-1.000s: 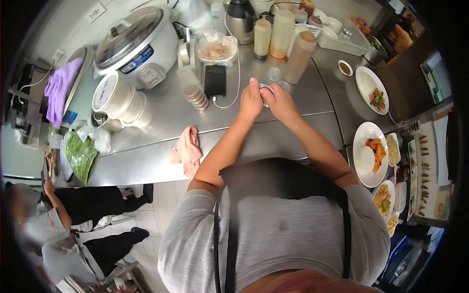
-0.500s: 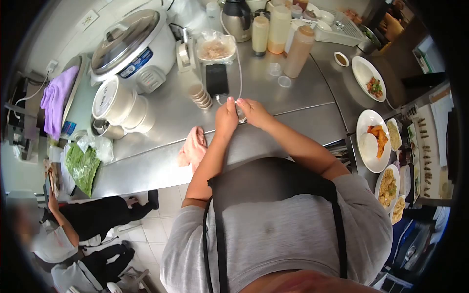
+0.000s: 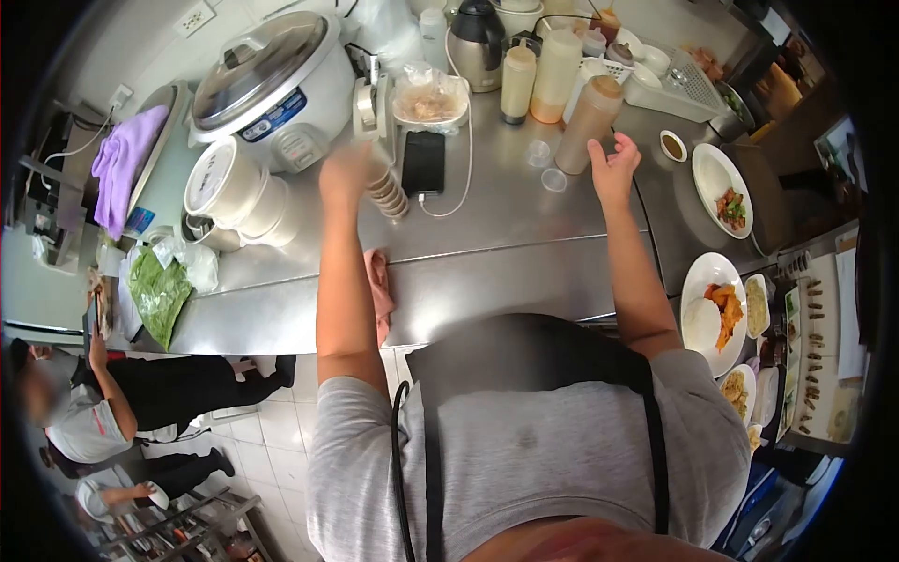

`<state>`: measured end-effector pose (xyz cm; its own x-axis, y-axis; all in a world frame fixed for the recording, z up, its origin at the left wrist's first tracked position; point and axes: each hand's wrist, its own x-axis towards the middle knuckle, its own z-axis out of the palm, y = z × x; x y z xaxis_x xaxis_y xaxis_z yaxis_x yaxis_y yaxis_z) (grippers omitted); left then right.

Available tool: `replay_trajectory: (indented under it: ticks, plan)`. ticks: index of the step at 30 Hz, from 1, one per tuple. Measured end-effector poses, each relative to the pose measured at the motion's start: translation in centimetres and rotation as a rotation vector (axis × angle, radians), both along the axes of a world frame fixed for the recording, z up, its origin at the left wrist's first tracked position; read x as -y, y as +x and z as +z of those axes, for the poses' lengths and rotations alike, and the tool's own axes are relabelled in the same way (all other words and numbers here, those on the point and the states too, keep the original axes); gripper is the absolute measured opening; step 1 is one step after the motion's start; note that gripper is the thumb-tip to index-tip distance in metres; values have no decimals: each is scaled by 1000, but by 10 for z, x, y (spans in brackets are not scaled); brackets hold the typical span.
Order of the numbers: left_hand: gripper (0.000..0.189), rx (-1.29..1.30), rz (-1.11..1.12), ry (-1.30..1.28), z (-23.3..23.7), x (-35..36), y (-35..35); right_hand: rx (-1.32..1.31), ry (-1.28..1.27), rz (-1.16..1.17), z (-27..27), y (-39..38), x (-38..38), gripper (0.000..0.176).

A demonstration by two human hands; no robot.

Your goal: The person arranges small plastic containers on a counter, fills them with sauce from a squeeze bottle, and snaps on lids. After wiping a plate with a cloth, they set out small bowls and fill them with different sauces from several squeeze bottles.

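My left hand (image 3: 346, 175) is blurred by motion, just left of a stack of small lidded cups (image 3: 387, 193); I cannot make out its fingers. My right hand (image 3: 613, 169) is raised with fingers apart and nothing in it. It is in front of a tall squeeze bottle (image 3: 588, 126) of brown sauce, and I see no grip on it. Two small clear round lids (image 3: 553, 179) lie to its left on the steel counter (image 3: 506, 272). Between my hands, a black phone (image 3: 424, 163) is plugged into a white cable (image 3: 467, 178).
A large rice cooker (image 3: 267, 84) and stacked white tubs (image 3: 234, 192) stand at left. A pink cloth (image 3: 376, 290) hangs over the front edge. More squeeze bottles (image 3: 518, 82) line the back. Plated food (image 3: 714, 314) sits at right. Other people (image 3: 89, 412) are at lower left.
My hands were together at the counter's middle around a small clear item. They have parted, left hand toward the cup stack, right hand toward the brown sauce bottle. The view has shifted slightly.
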<state>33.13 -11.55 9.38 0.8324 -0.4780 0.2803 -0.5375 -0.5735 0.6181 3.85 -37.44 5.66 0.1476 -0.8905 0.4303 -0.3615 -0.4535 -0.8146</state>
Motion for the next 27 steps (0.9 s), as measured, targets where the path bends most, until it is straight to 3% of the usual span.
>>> replay_trajectory:
  ticks: [2,4,5,8,10,11,13,15,20,23,26,27]
  plan:
    - [42,-127,42,17,14,-3,-13,-1,76,-11,7,-5,9,76]
    - [39,200,198,-38,17,-1,-18,13,18,57,-6,-4,29,85]
    - [36,236,305,-160,24,7,-33,23,-13,89,-12,-1,40,90]
    - [35,146,-154,-380,24,57,-87,-6,-133,242,-16,8,60,94]
    - [38,-159,-357,-258,-17,106,-113,87,-36,358,-13,16,64,93]
    - [52,-240,-397,-169,-44,129,-124,136,13,415,-11,19,66,92]
    - [63,-84,-394,-77,-91,169,-145,15,60,456,-5,19,71,91]
    - [66,-140,-431,-26,-88,192,-161,-109,97,470,9,15,71,86]
    - [58,-93,-622,241,-106,219,-156,-633,-231,487,59,-10,61,77]
    - [42,-66,-366,-89,-143,226,-145,-873,-567,429,63,-17,71,69]
    - [40,-1564,-159,-631,-133,220,-132,-977,-903,371,66,-17,84,56]
    - [42,-1611,-157,-648,-122,216,-136,-1004,-1004,354,66,-15,84,51]
